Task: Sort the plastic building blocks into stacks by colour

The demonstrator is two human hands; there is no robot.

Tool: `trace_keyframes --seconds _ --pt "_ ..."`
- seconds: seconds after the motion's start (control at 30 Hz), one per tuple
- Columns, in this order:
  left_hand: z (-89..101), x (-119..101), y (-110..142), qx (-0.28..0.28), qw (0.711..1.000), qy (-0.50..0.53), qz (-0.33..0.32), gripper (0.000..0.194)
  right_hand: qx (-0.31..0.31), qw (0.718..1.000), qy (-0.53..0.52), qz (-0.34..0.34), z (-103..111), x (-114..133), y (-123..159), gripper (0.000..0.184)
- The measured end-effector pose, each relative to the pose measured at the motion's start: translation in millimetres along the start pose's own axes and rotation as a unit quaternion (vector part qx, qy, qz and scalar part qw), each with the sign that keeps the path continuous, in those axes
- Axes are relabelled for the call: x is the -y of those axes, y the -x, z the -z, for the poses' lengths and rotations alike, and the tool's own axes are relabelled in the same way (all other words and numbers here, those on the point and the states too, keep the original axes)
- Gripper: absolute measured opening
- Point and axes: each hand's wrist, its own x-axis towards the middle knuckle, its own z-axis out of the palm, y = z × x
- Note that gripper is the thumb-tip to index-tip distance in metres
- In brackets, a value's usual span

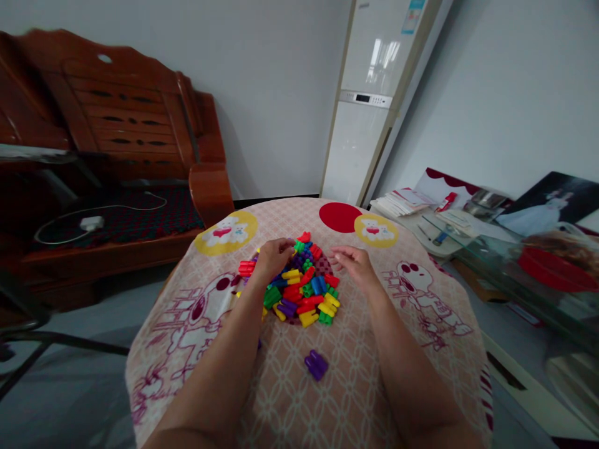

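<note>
A pile of plastic building blocks point(299, 290) in red, yellow, green, blue and purple is heaped on the round table. My left hand point(275, 257) is at the pile's upper left, fingers curled and pressed toward the thumb. What sits between those fingertips, if anything, is hidden. To the right of the pile, my right hand point(353, 262) hovers palm inward, its fingers stretched out and apart from the blocks, with nothing visible in it. A lone purple block point(316, 365) lies on the cloth nearer to me, between my forearms.
A patterned tablecloth point(346, 399) covers the table. On the left stands a wooden bench point(210, 187) with a white charger point(92, 222) and cable. A tall white air conditioner point(358, 137) is behind. At right, a glass shelf point(505, 268) holds papers and a red basin point(556, 269).
</note>
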Motion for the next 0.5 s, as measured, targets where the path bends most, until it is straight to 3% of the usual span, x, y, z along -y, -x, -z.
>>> trace_keyframes --seconds 0.13,0.27,0.37,0.5 --pt "-5.5 1 0 -0.002 0.999 -0.049 -0.018 0.033 0.081 0.993 0.078 -0.019 0 -7 3 0.030" --pt "-5.9 3 -1 0.002 0.997 -0.075 -0.028 0.031 0.167 0.971 0.170 -0.018 -7 0 8 0.035" --pt "-4.3 7 -1 0.006 0.999 -0.029 -0.018 0.031 0.168 0.960 0.222 -0.001 -11 0 9 0.038" --pt "-4.0 13 -2 0.014 0.994 0.105 0.030 0.034 0.125 0.973 0.190 -0.035 -13 -6 9 0.021"
